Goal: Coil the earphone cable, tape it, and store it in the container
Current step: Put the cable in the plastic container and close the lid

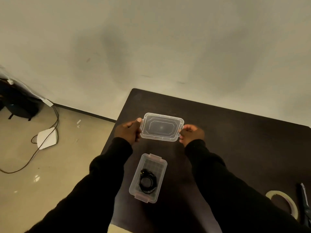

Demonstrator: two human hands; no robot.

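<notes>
A clear plastic container (161, 163) stands open on the dark table (235, 132), between my forearms. Inside it lies the coiled black earphone cable (148, 182). Beyond the container I hold its clear lid (161, 127) flat above the table. My left hand (128, 131) grips the lid's left end and my right hand (191, 134) grips its right end. Both arms wear black sleeves.
A roll of tape (284, 203) and a dark tool, maybe scissors (304, 204), lie at the table's right near corner. Left of the table, the floor carries a white device (47, 137), a trailing cable (42, 148) and a black bag (18, 101). A pale wall stands behind.
</notes>
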